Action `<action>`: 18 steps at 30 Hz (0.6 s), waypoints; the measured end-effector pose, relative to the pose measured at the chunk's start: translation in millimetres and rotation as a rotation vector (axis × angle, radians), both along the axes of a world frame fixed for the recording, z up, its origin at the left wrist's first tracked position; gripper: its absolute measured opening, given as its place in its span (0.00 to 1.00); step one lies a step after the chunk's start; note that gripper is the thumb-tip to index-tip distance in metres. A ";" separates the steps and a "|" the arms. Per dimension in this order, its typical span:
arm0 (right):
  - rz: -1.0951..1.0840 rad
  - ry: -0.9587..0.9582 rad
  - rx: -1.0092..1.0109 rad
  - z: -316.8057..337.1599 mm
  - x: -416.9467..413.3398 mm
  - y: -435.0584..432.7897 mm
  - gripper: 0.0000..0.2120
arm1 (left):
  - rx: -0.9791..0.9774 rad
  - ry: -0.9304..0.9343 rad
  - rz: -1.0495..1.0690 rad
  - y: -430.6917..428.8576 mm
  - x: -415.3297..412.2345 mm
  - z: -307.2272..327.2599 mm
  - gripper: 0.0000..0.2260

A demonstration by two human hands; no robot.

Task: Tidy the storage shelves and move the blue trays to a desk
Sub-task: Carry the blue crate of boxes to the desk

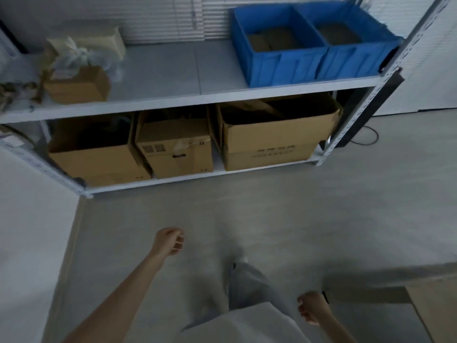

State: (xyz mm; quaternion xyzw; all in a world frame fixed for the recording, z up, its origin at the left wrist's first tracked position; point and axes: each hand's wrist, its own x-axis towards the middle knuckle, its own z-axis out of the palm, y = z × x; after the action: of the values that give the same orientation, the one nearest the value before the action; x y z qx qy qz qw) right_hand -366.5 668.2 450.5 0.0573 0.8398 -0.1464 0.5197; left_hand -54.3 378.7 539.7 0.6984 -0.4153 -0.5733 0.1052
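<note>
Both trays sit on the upper shelf [168,70], at its right end. The left blue tray [284,65] and the right blue tray [356,58] stand side by side with walls touching, their fronts close to the shelf's front edge. The right one is hard by the corner upright [356,120].

My left hand [170,241] and right hand [310,310] hang low over the floor, well apart from the shelf, fingers loosely curled and holding nothing.

The trays look like moulded plastic with ribbed walls, so I expect them to stay stiff when lifted. Something flat and brown lies in the bottom of each; I cannot tell what, so the weight is a guess, probably modest.

I would take one tray at a time, drawing it toward the front edge with a hand under the rim on each side wall. Smooth plastic should slide readily on that shelf. The right tray's outer side leaves little room beside the upright.
</note>
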 end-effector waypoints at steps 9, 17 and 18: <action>0.037 -0.047 -0.347 20.5 -117.8 -381.7 0.09 | 0.155 -0.101 0.017 -176.7 -90.8 -19.6 0.07; -0.841 -0.513 -0.801 119.2 -205.7 -568.5 0.08 | -0.123 0.069 -0.319 -381.2 -259.7 58.3 0.07; -0.905 -0.490 -0.828 127.0 -218.0 -585.5 0.08 | -0.163 0.118 -0.367 -406.3 -284.8 65.4 0.07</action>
State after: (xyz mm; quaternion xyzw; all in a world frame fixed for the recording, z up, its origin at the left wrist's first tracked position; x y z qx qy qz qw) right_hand -584.4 82.7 577.5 0.2315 0.4645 -0.6440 0.5621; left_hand -339.1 -27.6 605.2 0.5654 -0.5738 -0.5872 0.0793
